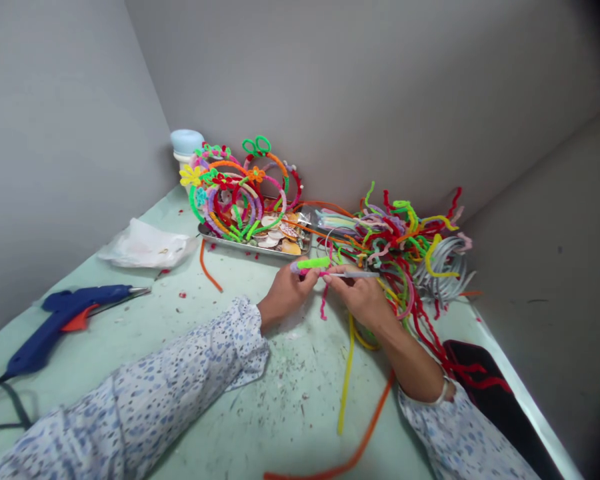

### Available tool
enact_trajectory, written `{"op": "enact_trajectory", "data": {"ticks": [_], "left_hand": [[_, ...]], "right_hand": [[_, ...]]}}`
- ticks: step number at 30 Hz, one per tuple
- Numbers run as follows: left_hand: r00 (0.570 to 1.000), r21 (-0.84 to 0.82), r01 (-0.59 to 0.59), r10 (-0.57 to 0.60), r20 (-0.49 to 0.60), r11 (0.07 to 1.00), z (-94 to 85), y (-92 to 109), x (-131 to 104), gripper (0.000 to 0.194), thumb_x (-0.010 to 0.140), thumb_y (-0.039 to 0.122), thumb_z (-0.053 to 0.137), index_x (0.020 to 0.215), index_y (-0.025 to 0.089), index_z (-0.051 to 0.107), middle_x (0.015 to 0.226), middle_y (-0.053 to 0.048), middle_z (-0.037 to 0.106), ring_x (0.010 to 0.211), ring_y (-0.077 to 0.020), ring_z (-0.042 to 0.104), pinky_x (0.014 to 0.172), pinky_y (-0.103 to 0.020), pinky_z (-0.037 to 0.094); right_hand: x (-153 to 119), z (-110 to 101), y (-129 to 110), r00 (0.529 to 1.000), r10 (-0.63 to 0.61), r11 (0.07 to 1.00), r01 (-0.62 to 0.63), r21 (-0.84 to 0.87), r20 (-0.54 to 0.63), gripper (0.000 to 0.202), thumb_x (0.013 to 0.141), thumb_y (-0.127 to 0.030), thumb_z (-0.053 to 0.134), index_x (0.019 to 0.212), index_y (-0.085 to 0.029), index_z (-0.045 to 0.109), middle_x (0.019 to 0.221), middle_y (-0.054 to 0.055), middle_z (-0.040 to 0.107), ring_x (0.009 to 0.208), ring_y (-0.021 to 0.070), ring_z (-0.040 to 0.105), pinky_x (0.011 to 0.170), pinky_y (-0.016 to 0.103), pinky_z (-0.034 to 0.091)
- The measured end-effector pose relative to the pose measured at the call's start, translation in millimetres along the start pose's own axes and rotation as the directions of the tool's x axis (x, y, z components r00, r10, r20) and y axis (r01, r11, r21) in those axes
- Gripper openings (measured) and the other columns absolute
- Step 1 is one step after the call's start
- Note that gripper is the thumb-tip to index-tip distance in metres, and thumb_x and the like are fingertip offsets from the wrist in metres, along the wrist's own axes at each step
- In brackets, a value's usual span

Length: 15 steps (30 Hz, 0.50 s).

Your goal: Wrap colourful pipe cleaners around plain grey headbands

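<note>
On the pale green table [290,380] there are lots of things. A blue plastic glue gun with an orange trigger [65,320] lies at the left, and a crumpled, see-through white plastic bag [145,247] lies behind it. A shiny metal tray [250,245] sits just behind the hands, with flat pale and patterned pieces [291,247] in it and fuzzy, many-coloured hoops with flowers [225,187] piled on top. A white cup with a light blue lid [187,143] stands at the back. A big messy heap of bright fuzzy strips [395,233] crowds close up to the right hand [363,300] (some strips run under that arm). Thin grey bands [445,270] are bunched at its right side, and a flat black thing [500,407] lies near the right sleeve.

The thin grey band with fuzzy green, lilac and pink on it [314,263] is up between the two hands. Its bare grey end pokes out to the right. The left hand [287,293] pinches the fuzzy part; the right hand pinches it close by.

I count one glue gun, one bag, one tray, one cup and one held band. The hoops and strips are too tangled to count.
</note>
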<state>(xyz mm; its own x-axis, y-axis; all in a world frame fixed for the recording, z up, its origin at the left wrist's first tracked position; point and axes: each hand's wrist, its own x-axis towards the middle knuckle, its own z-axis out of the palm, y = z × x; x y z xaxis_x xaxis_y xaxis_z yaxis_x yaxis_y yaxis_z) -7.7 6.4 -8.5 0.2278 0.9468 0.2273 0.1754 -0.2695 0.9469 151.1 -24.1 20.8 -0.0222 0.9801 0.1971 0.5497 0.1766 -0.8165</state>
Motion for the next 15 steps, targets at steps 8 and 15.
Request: {"op": "enact_trajectory", "data": {"ticks": [8,15], "left_hand": [[0.999,0.0,-0.039,0.039,-0.011,0.999,-1.0,-2.5,-2.6,0.017,0.081,0.028,0.055,0.067,0.019,0.048,0.058,0.003,0.043,0.057,-0.0114,0.041,0.052,-0.024,0.033],[0.997,0.063,-0.081,0.081,0.015,0.995,0.8,0.3,-3.9,0.018,0.082,0.025,0.051,0.067,0.02,0.042,0.06,0.004,0.038,0.056,-0.0103,0.037,0.052,-0.024,0.03]], "right_hand": [[-2.4,-6.9,-3.0,1.0,-0.009,0.998,0.008,0.056,0.015,0.027,0.081,-0.042,0.056,0.072,-0.019,0.066,0.063,-0.001,0.06,0.058,0.0139,0.048,0.053,0.025,0.035],[-2.5,2.0,0.0,0.976,0.218,0.95,-0.214,0.225,0.007,0.035,0.076,-0.043,0.061,0.052,-0.021,0.048,0.044,-0.005,0.039,0.044,0.0106,0.033,0.045,0.026,0.025]]}}
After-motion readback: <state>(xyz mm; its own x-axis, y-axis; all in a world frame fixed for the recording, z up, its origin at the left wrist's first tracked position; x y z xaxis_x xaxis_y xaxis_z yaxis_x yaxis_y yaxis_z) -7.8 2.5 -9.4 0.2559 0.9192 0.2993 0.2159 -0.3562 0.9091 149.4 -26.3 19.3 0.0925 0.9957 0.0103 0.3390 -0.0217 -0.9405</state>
